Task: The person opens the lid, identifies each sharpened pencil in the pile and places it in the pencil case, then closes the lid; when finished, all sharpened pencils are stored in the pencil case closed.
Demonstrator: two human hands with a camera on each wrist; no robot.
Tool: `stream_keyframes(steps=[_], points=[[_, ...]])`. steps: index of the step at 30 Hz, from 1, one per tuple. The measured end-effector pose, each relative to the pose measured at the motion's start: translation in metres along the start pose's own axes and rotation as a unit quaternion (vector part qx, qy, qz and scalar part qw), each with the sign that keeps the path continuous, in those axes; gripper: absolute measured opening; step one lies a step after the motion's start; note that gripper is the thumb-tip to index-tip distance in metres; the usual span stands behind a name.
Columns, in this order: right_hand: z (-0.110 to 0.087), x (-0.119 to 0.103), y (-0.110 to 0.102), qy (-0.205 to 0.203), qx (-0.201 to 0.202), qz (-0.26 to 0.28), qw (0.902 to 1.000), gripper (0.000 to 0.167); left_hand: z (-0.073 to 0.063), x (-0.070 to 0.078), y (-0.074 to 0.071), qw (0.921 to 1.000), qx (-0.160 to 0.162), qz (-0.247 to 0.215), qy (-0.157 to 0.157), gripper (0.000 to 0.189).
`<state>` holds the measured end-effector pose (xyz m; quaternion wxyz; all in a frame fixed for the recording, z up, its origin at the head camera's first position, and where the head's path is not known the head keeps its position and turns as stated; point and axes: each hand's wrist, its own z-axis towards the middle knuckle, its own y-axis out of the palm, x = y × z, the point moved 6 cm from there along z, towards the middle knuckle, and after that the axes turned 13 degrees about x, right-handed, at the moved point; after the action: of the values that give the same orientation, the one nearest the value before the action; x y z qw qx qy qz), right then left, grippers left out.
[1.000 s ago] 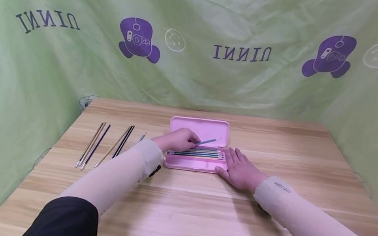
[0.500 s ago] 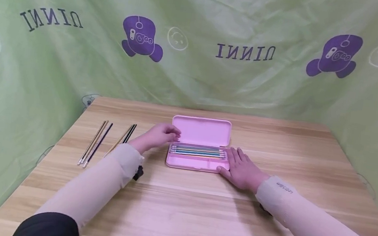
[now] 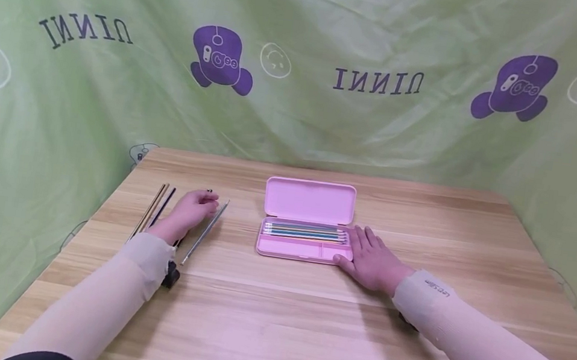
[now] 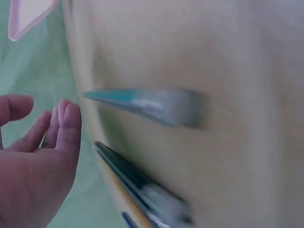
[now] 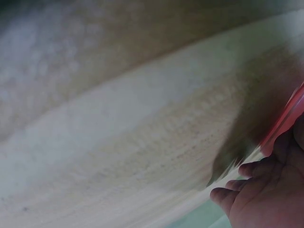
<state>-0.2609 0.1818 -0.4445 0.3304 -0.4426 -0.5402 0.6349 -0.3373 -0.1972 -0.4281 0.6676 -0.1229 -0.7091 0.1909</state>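
My left hand (image 3: 194, 211) hovers over the left side of the table, above the dark pencils (image 4: 135, 178). Its thumb and fingers are apart, with nothing between them. Just right of it lies a teal pencil (image 3: 203, 234), also seen in the left wrist view. A pink pencil case (image 3: 287, 247) stands with its lid (image 3: 310, 200) raised. Several pencils (image 3: 306, 232) lie side by side in its rear compartment; the front compartments hold nothing visible. My right hand (image 3: 373, 263) rests with spread fingers against the case's right end.
Farther left lie gold-coloured pencils (image 3: 149, 210) and a dark purple pencil (image 3: 162, 207), partly hidden by my left forearm. A green curtain (image 3: 295, 126) hangs behind the wooden table (image 3: 269, 323) and at its sides.
My left hand has let go of a pencil in the case and moved left, over the loose pencils. The right hand has stayed at the case.
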Motion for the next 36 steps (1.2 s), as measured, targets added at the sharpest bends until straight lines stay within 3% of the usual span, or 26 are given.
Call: stream_keyframes(steps=[8,11,16,23,27,29,33,36], points=[[0.001,0.001,-0.002,-0.001,-0.001,-0.009,1.0000,0.085,-0.015,-0.022,-0.007,0.9974,0.021,-0.015,-0.068,0.049],[0.002,0.002,-0.002,-0.001,-0.002,-0.012,0.9999,0.085,-0.018,-0.021,-0.004,0.9984,0.018,0.007,-0.054,0.050],[0.001,0.001,0.001,0.002,-0.010,-0.008,0.9999,0.085,-0.020,-0.019,0.002,0.9953,0.009,0.093,-0.024,0.049],[0.001,-0.002,-0.001,0.003,-0.013,-0.007,0.9999,0.085,-0.017,-0.009,0.006,0.9710,-0.004,0.238,0.028,0.035],[0.001,0.000,-0.002,0.004,-0.014,-0.010,0.9998,0.085,-0.016,-0.002,0.010,0.9597,-0.018,0.275,0.052,0.028],[0.001,0.000,-0.002,0.003,-0.014,-0.007,0.9999,0.086,-0.016,-0.002,0.010,0.9604,-0.026,0.274,0.047,0.025],[0.001,0.000,0.000,0.003,-0.015,-0.006,0.9999,0.087,-0.014,-0.004,0.009,0.9726,-0.040,0.229,0.009,0.023],[0.000,0.000,-0.001,0.004,-0.014,-0.003,0.9999,0.087,-0.012,0.002,0.006,0.9796,-0.036,0.198,-0.001,0.021]])
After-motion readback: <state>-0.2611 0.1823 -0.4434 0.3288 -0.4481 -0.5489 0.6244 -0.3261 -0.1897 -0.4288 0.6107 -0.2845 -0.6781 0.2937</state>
